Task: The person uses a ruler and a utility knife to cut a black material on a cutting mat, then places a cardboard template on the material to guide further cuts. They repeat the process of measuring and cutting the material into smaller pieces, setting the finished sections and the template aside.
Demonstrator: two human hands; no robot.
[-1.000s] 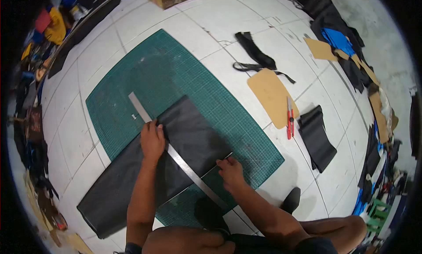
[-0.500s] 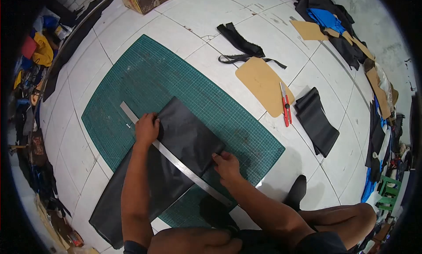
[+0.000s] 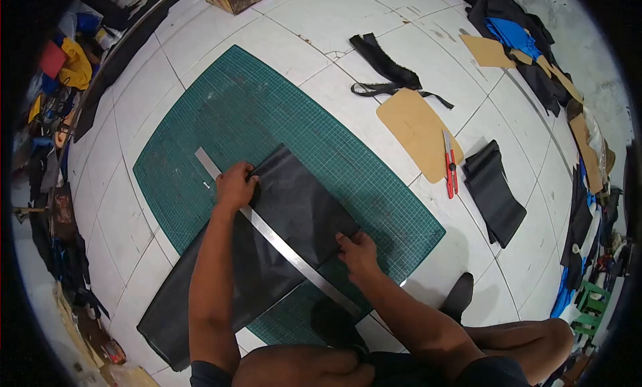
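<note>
Along the steel ruler (image 3: 281, 246), both hands' fingers (image 3: 249, 178) pinching black fabric (image 3: 294, 206) edges, bare mat (image 3: 221, 113) beyond.

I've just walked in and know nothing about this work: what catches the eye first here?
The big green cutting mat on the white tiled floor, with a black sheet spread across it. Both hands press there: the left hand on a steel ruler lying across the sheet, the right hand at the sheet's edge. A red knife lies to the right.
</note>
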